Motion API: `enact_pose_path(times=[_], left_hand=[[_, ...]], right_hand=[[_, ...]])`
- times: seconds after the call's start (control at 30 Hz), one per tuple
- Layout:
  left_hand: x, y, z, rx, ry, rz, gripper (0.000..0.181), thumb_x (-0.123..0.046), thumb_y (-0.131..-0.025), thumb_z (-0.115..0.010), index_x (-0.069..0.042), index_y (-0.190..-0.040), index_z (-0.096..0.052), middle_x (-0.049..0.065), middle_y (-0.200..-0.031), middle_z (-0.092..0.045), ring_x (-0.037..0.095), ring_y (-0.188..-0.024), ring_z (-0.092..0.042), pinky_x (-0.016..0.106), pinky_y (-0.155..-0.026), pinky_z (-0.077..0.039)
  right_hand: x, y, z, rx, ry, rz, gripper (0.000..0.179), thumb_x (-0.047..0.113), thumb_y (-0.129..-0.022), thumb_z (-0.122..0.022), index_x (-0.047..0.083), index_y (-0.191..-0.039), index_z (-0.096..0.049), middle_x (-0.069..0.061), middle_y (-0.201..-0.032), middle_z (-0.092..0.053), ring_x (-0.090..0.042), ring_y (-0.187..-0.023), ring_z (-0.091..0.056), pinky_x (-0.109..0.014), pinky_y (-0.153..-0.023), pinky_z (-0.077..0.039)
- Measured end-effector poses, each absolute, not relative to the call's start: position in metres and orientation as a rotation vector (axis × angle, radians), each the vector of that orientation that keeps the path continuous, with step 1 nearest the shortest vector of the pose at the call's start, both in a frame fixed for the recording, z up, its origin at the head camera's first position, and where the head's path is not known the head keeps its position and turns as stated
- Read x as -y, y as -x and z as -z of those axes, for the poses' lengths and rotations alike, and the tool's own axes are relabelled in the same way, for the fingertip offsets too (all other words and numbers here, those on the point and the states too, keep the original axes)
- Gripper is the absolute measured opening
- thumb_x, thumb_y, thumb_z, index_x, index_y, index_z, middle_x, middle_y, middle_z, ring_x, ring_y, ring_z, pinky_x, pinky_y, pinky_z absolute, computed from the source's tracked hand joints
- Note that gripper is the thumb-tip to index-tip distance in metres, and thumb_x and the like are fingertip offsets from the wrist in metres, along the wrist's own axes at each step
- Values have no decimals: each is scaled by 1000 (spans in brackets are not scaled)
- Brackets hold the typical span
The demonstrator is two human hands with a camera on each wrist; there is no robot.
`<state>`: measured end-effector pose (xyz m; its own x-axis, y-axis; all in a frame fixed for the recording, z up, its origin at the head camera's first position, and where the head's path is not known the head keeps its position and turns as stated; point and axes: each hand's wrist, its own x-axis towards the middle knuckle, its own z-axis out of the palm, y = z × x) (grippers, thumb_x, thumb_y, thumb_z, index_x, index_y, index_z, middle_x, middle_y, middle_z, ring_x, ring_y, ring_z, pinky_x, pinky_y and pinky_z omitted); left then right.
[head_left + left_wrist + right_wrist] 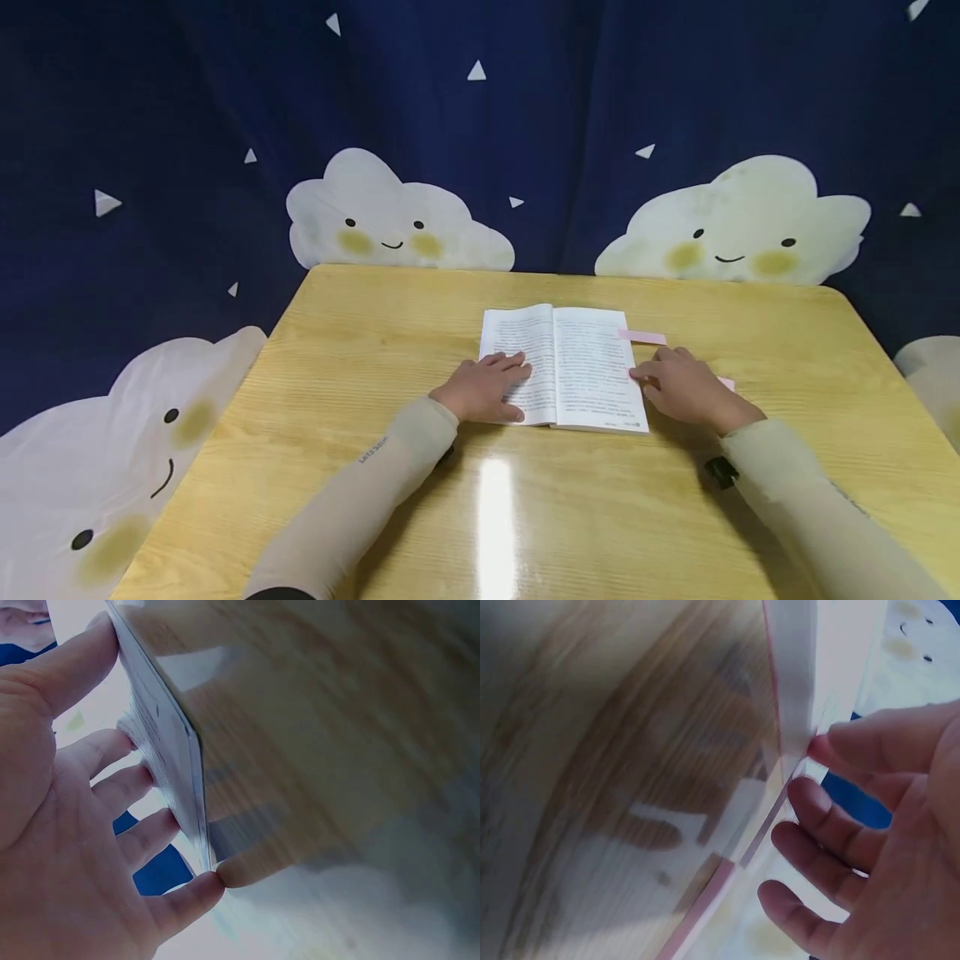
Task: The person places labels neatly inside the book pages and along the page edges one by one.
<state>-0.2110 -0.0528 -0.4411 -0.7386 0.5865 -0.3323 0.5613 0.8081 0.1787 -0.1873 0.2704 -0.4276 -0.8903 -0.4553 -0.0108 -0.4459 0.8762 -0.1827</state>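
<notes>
An open book lies on the wooden table with printed pages facing up. My left hand rests on the left page with fingers spread, its thumb near the lower edge. In the left wrist view the fingers lie along the page. At the right page's outer edge, my right hand touches the paper with thumb and index fingertip close together. Its other fingers hang loosely bent, off the page. Above this hand, a pink paper strip sticks out from the right page.
Another pink paper piece lies on the table beyond the right hand, mostly hidden by it. A dark blue curtain with smiling clouds hangs behind the table. Light reflects off the table's front.
</notes>
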Motion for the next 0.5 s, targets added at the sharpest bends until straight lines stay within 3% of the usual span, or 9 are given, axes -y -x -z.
enact_pose_path(times=[0.2,0.37,0.5], left_hand=[[54,206,443,-2634,-856,-85,77,-55,-95,-58,-31,-159,-24,-8,-168,-16,23,-156,-19,57,-118,-29],[54,206,441,-2635,-846,-86,77,-55,-95,-58,-31,-159,-24,-8,-168,-15,24,-156,-18,57,-119,-28],[53,204,441,-2635,-867,-69,76,-56,-95,-58,-30,-159,-25,-7,-168,-17,24,-155,-20,56,-117,-32]], right_hand=[[-277,184,431,-2956,802,361,33,9,-92,-61,2,-123,-70,2,-81,-65,-10,-68,-38,-35,-73,-35],[-277,184,431,-2963,832,381,38,8,-92,-62,1,-129,-65,3,-75,-58,-10,-67,-35,-36,-75,-34],[-274,182,430,-2889,687,425,41,11,-93,-58,1,-134,-62,0,-72,-56,-13,-64,-34,-31,-67,-32]])
